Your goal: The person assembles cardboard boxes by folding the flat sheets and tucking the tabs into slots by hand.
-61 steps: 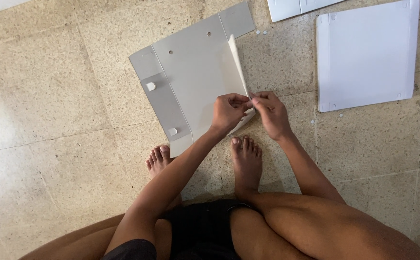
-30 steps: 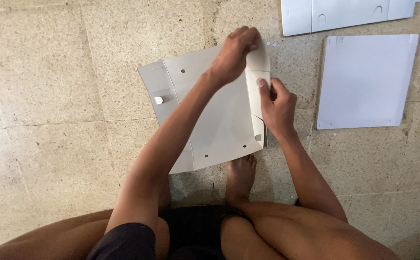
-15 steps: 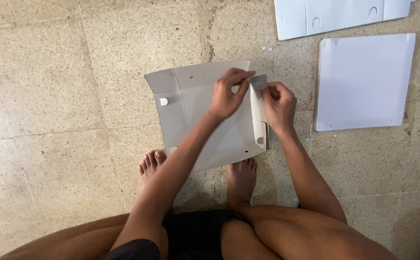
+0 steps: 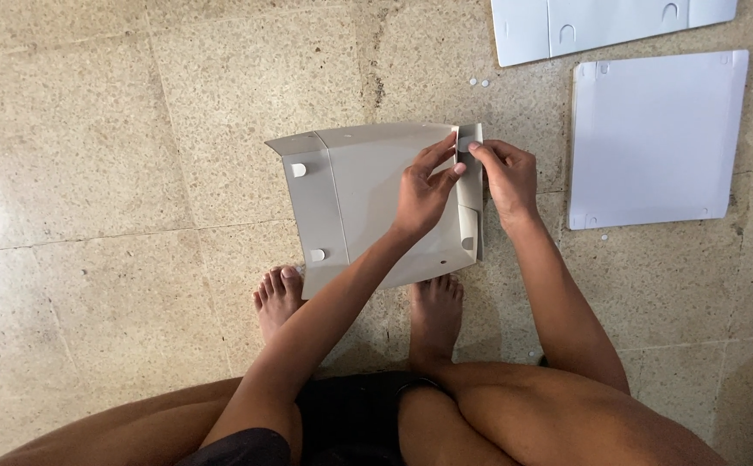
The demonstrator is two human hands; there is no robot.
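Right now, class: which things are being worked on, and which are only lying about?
In hand: grey folded plastic panel, its upright side flap, left hand, right hand.
Lying about: white square panel, white slotted panel, small white discs.

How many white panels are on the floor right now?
3: folded panel under both hands; flat square panel to its right; long panel at the top edge, partly cut off. More may lie outside the frame.

Speckled beige stone-tile floor (image 4: 91,173), thin grout lines, dark crack (image 4: 376,86), soft even light, perhaps daylight
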